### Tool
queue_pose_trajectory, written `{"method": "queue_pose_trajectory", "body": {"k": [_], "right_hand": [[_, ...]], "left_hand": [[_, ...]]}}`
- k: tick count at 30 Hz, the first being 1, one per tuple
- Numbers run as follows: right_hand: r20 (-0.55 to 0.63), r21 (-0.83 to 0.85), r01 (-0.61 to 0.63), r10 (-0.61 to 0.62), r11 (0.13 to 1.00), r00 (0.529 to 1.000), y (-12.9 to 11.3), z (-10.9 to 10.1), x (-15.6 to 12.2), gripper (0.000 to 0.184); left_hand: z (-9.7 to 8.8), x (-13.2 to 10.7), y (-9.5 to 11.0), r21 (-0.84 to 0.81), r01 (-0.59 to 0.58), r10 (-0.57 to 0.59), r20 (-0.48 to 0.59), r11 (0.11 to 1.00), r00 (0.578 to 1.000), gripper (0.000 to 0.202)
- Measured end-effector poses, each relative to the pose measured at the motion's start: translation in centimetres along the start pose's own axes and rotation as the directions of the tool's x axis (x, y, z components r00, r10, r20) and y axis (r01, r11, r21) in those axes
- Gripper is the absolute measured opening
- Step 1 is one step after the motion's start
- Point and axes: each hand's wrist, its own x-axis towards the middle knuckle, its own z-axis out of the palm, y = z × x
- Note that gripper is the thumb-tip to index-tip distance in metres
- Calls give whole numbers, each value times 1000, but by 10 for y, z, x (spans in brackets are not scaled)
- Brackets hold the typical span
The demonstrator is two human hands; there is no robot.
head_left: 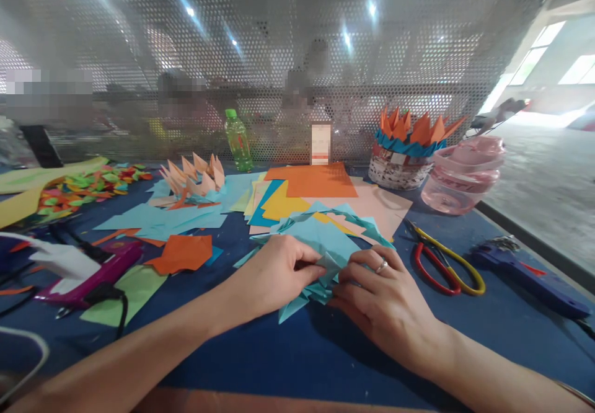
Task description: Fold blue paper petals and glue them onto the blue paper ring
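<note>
A ring of folded light blue paper (316, 236) with pointed tips lies on the blue table between my hands. My left hand (283, 267) pinches a folded point on its near side, thumb and fingers pressed together. Curled round the near right part of the same ring is my right hand (379, 289), a ring on one finger; its fingertips are partly hidden by the paper. Beyond the hands lie stacked sheets, with an orange sheet (320, 180) on top and a yellow sheet (281, 202) below.
Scissors (449, 264) and a blue glue gun (530, 276) lie at the right. Behind them stand a pink plastic container (465, 177) and a roll topped with orange points (404, 152). A peach paper crown (195, 180), green bottle (238, 140) and purple power strip (93, 270) are leftward.
</note>
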Motion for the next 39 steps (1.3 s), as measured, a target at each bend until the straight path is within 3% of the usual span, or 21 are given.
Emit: {"method": "queue_pose_trajectory", "body": {"k": [18,39], "right_hand": [[37,102,-160,157,982,987,5,2,4,13],[87,141,-221,211,965,974,2,0,7,9]], "left_hand": [[-1,0,2,106,-15,12,27,994,1000,40],[-3,2,0,82,-36,31,70,996,997,42]]}}
